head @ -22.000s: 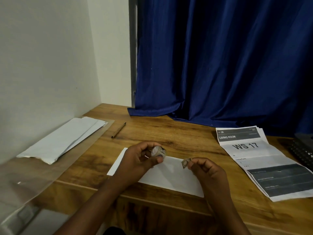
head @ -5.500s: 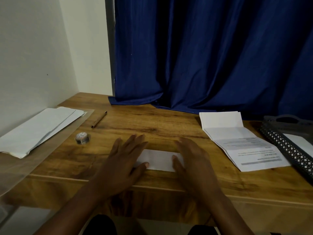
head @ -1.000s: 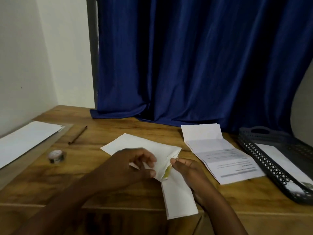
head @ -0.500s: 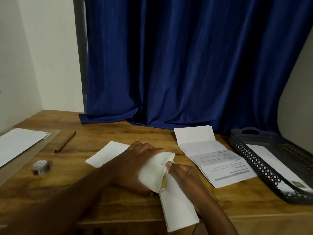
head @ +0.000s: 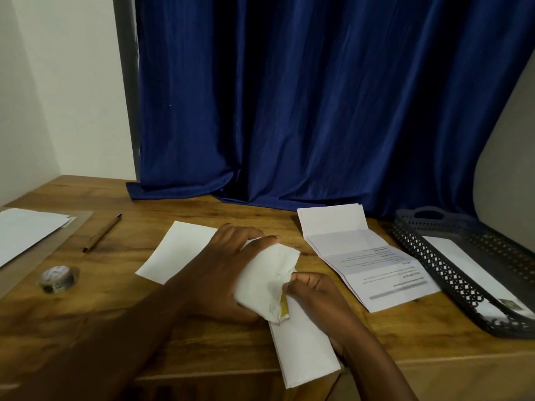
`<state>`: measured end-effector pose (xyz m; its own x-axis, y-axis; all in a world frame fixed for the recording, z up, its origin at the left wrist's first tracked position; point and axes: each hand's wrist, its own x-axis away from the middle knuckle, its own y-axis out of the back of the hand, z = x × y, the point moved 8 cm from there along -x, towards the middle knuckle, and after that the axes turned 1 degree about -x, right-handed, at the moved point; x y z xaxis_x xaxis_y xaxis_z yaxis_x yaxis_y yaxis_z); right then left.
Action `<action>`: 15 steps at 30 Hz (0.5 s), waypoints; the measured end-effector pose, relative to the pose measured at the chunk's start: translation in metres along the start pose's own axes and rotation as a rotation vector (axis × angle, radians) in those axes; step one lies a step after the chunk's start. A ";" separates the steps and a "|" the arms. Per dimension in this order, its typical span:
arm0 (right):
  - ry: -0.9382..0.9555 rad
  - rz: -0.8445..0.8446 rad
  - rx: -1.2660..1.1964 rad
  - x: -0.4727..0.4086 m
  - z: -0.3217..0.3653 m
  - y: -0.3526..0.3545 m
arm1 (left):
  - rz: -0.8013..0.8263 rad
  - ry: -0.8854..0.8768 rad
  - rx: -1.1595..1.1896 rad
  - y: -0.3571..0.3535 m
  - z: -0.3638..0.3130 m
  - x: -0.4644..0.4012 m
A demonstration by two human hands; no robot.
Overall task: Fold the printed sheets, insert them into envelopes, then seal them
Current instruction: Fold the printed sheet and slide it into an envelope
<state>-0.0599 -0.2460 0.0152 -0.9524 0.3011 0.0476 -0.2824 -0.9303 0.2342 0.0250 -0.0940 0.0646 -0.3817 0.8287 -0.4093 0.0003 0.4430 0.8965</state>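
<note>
Left hand (head: 228, 273) grips envelope (head: 269, 285); right hand (head: 315, 299) pinches folded sheet (head: 304, 342) at its mouth. Tray (head: 451, 273) holds one envelope. Tape roll (head: 58, 279), pen (head: 101, 233) lie left.

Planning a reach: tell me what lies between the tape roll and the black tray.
Head view: between tape roll and black tray lie the envelope, both hands working it, and the printed sheets.

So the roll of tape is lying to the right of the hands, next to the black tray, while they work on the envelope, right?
Not quite. The head view shows the roll of tape to the left of the hands, near the pen, far from the black tray. Both hands are indeed on the envelope.
</note>
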 end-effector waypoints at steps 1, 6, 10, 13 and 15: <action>-0.013 -0.010 -0.015 0.000 -0.002 0.002 | -0.001 0.001 0.003 0.001 0.000 0.000; -0.008 0.001 -0.028 0.002 -0.001 0.001 | -0.008 0.008 0.034 0.004 -0.001 0.002; 0.036 0.035 -0.046 0.006 0.007 -0.001 | -0.014 -0.004 0.038 0.002 -0.002 0.001; 0.071 0.065 -0.055 0.009 0.014 -0.005 | 0.000 -0.033 -0.021 -0.004 -0.003 0.001; 0.090 0.073 -0.054 0.007 0.014 -0.007 | 0.007 -0.044 -0.040 -0.007 -0.004 0.000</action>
<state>-0.0635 -0.2343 0.0271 -0.9763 0.2148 -0.0256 -0.2159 -0.9597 0.1801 0.0210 -0.0983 0.0594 -0.3404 0.8466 -0.4091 -0.0339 0.4237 0.9052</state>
